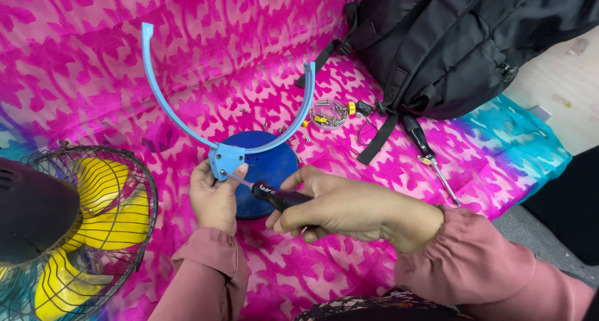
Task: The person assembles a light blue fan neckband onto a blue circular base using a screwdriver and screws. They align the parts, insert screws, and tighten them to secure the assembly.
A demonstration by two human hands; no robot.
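Right, left hand (215,199) is clamped on the light-blue plastic U-shaped bracket (187,118) at its square mounting block, thumb on the block's near face. Bracket stands upright on the round dark-blue plastic base (274,165), arms curving up and away toward far left and far right. Right hand (340,209) is clenched round the black-handled screwdriver (271,194); shaft points left, tip at the mounting block. Base lies flat on the pink patterned cloth (93,59), centre of scene, just far of both hands.

Near left: yellow-bladed fan in a wire cage (93,221). Far right: black backpack (462,40). Between backpack and base: small clear dish of screws (329,113), loose screws beside it. Second screwdriver (427,154) lies right of base, tip pointing near-right.
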